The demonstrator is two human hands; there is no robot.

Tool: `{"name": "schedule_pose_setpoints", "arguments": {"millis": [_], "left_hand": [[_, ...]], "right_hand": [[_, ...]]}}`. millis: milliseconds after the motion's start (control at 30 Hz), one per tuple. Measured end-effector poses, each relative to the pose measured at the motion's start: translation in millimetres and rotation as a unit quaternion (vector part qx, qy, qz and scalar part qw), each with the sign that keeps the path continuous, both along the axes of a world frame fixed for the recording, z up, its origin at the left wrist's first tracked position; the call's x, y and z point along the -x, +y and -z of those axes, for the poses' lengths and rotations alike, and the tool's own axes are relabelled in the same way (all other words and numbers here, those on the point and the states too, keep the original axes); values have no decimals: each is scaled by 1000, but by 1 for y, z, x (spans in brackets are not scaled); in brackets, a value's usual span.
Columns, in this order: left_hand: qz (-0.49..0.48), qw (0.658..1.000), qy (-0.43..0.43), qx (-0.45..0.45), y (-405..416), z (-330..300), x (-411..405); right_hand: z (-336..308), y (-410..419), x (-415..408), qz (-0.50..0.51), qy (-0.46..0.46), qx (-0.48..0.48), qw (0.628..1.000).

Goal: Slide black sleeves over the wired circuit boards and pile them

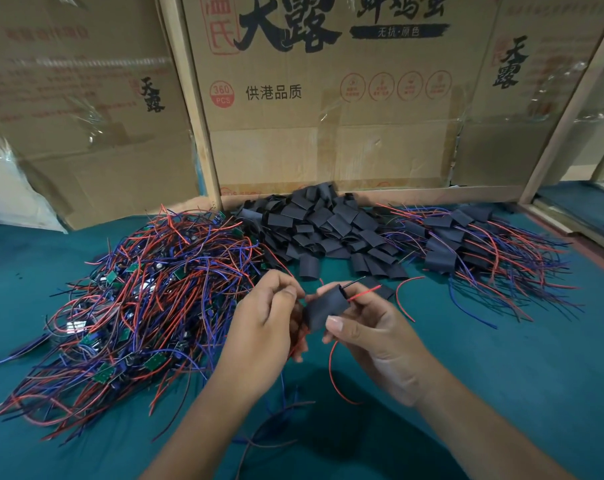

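My right hand (366, 336) grips a black sleeve (325, 311) between thumb and fingers, just in front of me. Red and dark wire ends (363, 289) stick out of the sleeve's far opening. My left hand (262, 323) pinches the wired board's near end at the sleeve's left mouth; the board itself is hidden by my fingers. More red and blue wires trail down below my hands. A tangled heap of bare wired circuit boards (144, 299) lies to the left. Loose black sleeves (321, 226) are heaped at the back centre. Sleeved boards (480, 244) are piled at the right.
Everything lies on a teal table cover (501, 368). Cardboard boxes (328, 105) and wooden frame posts (196, 109) close off the back. A wooden ledge (577, 230) runs along the far right edge.
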State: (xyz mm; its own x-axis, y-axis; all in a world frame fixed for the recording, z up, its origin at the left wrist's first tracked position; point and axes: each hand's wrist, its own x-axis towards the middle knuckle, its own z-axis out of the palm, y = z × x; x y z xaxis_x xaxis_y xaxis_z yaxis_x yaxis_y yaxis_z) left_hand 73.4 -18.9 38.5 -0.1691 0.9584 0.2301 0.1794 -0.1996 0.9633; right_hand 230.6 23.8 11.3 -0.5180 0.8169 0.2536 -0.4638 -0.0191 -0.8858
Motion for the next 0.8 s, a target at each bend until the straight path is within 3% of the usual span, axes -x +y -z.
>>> {"name": "schedule_pose_setpoints", "arguments": {"millis": [233, 400, 600, 700, 800], "left_hand": [[-88, 992, 87, -28, -1, 8, -7], [-101, 988, 107, -52, -3, 10, -10], [-12, 988, 156, 5, 1, 1, 13], [108, 966, 221, 78, 0, -2, 32], [121, 953, 265, 87, 0, 3, 31]], "right_hand": [[6, -9, 14, 88, -56, 31, 994], [7, -18, 22, 103, -120, -15, 987], [9, -10, 18, 187, -103, 30, 976], [6, 1, 11, 232, -76, 85, 966], [5, 7, 5, 254, -67, 113, 958]]}}
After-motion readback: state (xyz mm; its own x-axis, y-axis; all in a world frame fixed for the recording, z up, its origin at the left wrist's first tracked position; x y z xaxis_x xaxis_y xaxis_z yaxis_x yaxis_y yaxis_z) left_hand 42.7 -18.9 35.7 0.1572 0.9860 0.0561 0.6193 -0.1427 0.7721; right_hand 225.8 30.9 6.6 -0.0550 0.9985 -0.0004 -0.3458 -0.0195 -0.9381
